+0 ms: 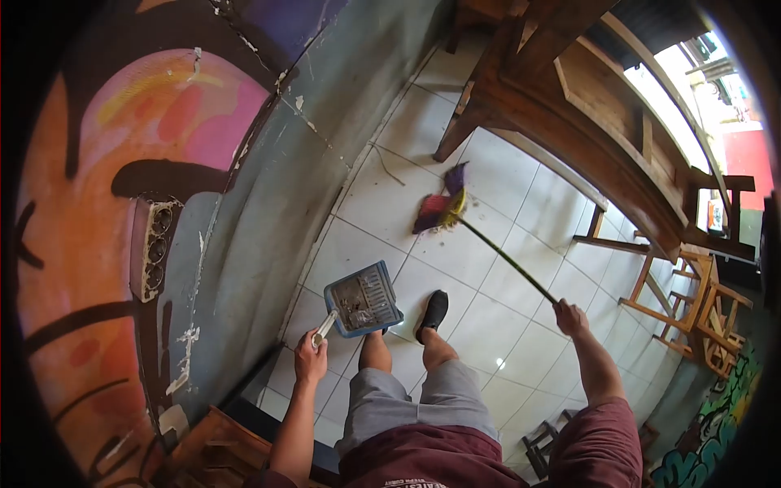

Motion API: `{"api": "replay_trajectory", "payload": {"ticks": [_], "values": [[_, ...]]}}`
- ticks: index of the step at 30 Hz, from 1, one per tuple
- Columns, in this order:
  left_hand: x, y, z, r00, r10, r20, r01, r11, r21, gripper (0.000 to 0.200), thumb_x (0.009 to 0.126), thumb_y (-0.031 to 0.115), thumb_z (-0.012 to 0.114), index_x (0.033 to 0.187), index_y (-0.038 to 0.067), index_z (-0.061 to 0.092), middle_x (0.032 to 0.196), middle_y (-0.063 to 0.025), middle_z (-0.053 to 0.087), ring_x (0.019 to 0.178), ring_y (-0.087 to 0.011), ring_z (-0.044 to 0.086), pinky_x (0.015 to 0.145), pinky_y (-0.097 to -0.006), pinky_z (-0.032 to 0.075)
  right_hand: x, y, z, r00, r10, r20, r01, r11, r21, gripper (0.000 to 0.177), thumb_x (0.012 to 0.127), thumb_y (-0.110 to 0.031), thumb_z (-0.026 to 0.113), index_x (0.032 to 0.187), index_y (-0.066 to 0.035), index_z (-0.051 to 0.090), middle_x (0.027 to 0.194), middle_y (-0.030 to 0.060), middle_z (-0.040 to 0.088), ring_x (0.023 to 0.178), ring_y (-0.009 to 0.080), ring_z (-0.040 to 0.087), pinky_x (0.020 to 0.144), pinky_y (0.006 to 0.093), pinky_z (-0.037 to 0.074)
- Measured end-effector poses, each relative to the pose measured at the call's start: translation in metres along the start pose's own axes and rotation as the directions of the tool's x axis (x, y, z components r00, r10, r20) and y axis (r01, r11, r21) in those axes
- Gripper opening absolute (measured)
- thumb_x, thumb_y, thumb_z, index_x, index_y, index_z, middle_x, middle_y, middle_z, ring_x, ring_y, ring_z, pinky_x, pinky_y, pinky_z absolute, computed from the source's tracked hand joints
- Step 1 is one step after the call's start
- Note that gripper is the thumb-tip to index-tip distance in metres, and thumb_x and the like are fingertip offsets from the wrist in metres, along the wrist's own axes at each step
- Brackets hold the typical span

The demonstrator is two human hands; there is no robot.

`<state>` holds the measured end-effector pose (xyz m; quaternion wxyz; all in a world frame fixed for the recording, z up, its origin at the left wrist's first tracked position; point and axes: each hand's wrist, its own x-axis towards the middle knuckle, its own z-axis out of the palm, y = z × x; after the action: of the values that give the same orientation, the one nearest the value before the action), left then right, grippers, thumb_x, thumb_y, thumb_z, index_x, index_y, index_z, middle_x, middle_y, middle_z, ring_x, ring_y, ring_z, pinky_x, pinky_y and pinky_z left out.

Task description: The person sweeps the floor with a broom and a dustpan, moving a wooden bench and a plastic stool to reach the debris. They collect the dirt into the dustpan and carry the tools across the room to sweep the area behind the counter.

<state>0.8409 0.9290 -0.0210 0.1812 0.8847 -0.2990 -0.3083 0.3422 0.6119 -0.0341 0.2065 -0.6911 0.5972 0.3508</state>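
Broom (508, 261) clasped in my right grip (571, 317), bristles (431, 214) on the tiled floor (366, 232), I hold a blue dustpan (370, 327) by its white handle (325, 327) in my left grip (311, 356).

"GREATES…", "CURRY", on maroon shirt (423, 450)

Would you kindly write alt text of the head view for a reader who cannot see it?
The right hand holds a broom beside loose debris on a white tiled floor, while the left hand holds a blue dustpan containing dark bits. A painted wall stands at left, wooden furniture at right.
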Motion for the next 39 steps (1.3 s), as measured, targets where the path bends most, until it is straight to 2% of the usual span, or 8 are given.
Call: {"api": "replay_trajectory", "payload": {"ticks": [8,14,19,22,26,31,33,39], "values": [[-0.040,0.002,0.037,0.990,-0.123,-0.064,0.119,0.991,-0.063,0.027,0.078,0.018,0.053,0.098,0.001,0.053,0.091,-0.0192,0.057,0.084,-0.0350,0.055,0.072,-0.0387,0.044,0.053,-0.097,0.048,0.948,-0.275,-0.159,0.302,0.936,0.183,0.029,0.087,-0.035,0.034,0.091,-0.008,0.044,0.070,0.0217,0.058,0.069,0.0398,0.055,0.064,0.0501,0.043],[-0.059,-0.003,0.054,0.976,-0.215,-0.022,0.206,0.956,-0.208,0.024,0.082,0.019,0.051,0.094,-0.001,0.051,0.086,-0.0167,0.060,0.080,-0.0285,0.060,0.068,-0.0334,0.046,0.134,-0.203,0.062,0.954,-0.290,-0.079,0.300,0.939,0.166,0.029,0.087,-0.032,0.037,0.092,-0.005,0.044,0.081,0.0233,0.058,0.078,0.0399,0.057,0.069,0.0469,0.046],[-0.066,-0.009,0.057,0.958,-0.286,-0.001,0.270,0.906,-0.326,0.024,0.084,0.018,0.048,0.096,-0.003,0.050,0.084,-0.0144,0.062,0.081,-0.0220,0.062,0.068,-0.0298,0.047,0.138,-0.083,0.105,0.985,-0.170,-0.013,0.171,0.979,0.110,0.025,0.086,-0.030,0.038,0.093,-0.007,0.044,0.082,0.0169,0.060,0.080,0.0347,0.057,0.067,0.0436,0.046],[-0.067,-0.008,0.055,0.969,-0.245,-0.025,0.225,0.921,-0.318,0.024,0.084,0.017,0.048,0.098,-0.002,0.049,0.085,-0.0150,0.062,0.080,-0.0228,0.062,0.068,-0.0302,0.047,0.089,0.013,0.069,0.979,-0.198,-0.039,0.194,0.976,-0.098,0.028,0.086,-0.034,0.038,0.094,-0.008,0.045,0.081,0.0164,0.060,0.077,0.0342,0.058,0.068,0.0435,0.046],[-0.068,-0.013,0.043,0.970,-0.241,-0.012,0.231,0.942,-0.244,0.026,0.082,0.017,0.050,0.102,0.000,0.049,0.086,-0.0157,0.061,0.080,-0.0261,0.061,0.069,-0.0329,0.046,0.028,0.041,0.004,0.996,-0.092,-0.004,0.091,0.992,-0.084,0.033,0.087,-0.039,0.035,0.090,-0.008,0.045,0.078,0.0194,0.059,0.075,0.0370,0.057,0.065,0.0463,0.044],[-0.073,-0.044,0.041,0.983,-0.180,-0.022,0.179,0.982,-0.068,0.029,0.080,0.019,0.052,0.104,0.003,0.049,0.088,-0.0178,0.059,0.081,-0.0325,0.057,0.071,-0.0374,0.045,0.014,-0.018,0.019,0.982,-0.189,0.011,0.189,0.982,0.011,0.024,0.087,-0.027,0.032,0.095,-0.009,0.046,0.079,0.0188,0.059,0.076,0.0373,0.056,0.066,0.0468,0.044],[-0.080,-0.055,0.039,0.978,-0.210,-0.016,0.209,0.975,-0.070,0.029,0.080,0.019,0.052,0.104,0.003,0.049,0.090,-0.0179,0.059,0.081,-0.0325,0.058,0.071,-0.0371,0.045,0.034,-0.069,0.047,0.922,-0.387,-0.026,0.388,0.919,0.068,0.026,0.087,-0.027,0.032,0.096,-0.008,0.047,0.078,0.0184,0.059,0.077,0.0362,0.056,0.066,0.0460,0.044],[-0.093,-0.062,0.020,0.963,-0.271,-0.017,0.264,0.951,-0.163,0.029,0.083,0.022,0.049,0.105,0.003,0.049,0.089,-0.0164,0.059,0.082,-0.0286,0.059,0.071,-0.0353,0.045,0.089,-0.202,0.102,0.868,-0.493,0.048,0.493,0.870,0.014,0.029,0.087,-0.034,0.037,0.094,-0.009,0.051,0.084,0.0162,0.060,0.080,0.0316,0.059,0.067,0.0416,0.048]]}}
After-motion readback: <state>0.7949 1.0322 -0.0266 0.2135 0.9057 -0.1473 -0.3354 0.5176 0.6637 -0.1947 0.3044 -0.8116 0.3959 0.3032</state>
